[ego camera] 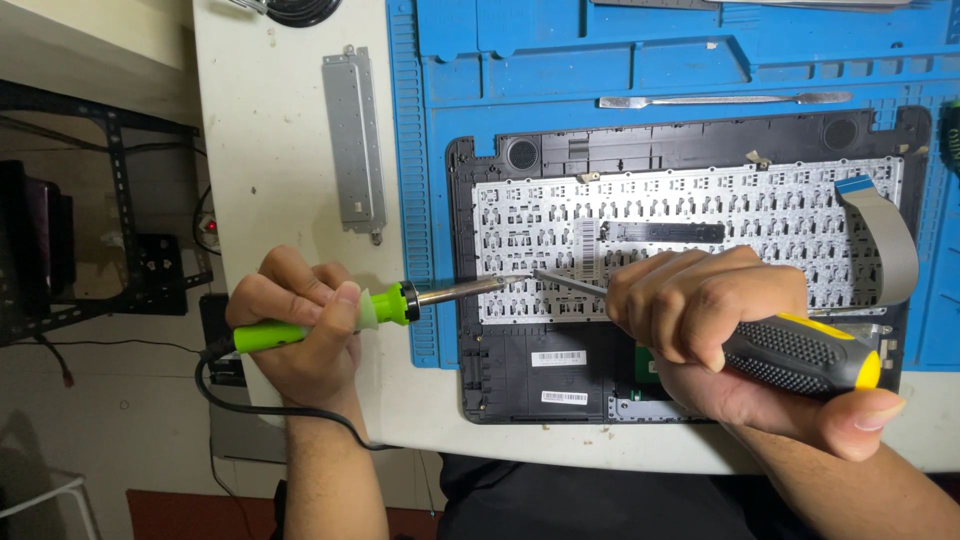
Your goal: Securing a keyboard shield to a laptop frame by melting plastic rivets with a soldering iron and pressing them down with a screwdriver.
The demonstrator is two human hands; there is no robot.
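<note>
The left hand point(298, 325) is closed around the handle of a bright green soldering iron point(345, 315) with a black collar, a metal barrel and a black cord trailing off the near table edge; the fingers wrap the grip fully, thumb on the translucent guard. The iron lies almost level, its tip reaching over the left part of an opened black laptop palmrest shell point(560, 375) that lies inside-up, partly on a blue ridged work mat point(700, 60). The right hand point(715, 320) is clamped on a black-and-yellow rubber-handled screwdriver point(800, 355), whose thin steel shaft slants up and left. The shaft end and the iron's tip meet at the same spot near the lower left of the silver perforated metal keyboard backplate point(690, 225) set into the shell; whether they actually touch each other cannot be told. A grey flat ribbon cable with a blue end point(890, 235) curls over the backplate's right side. A slim metal spudger point(725, 99) rests on the mat above the shell. A long grey metal bracket point(354, 140) lies on the white table point(270, 180) to the left of the mat.
</note>
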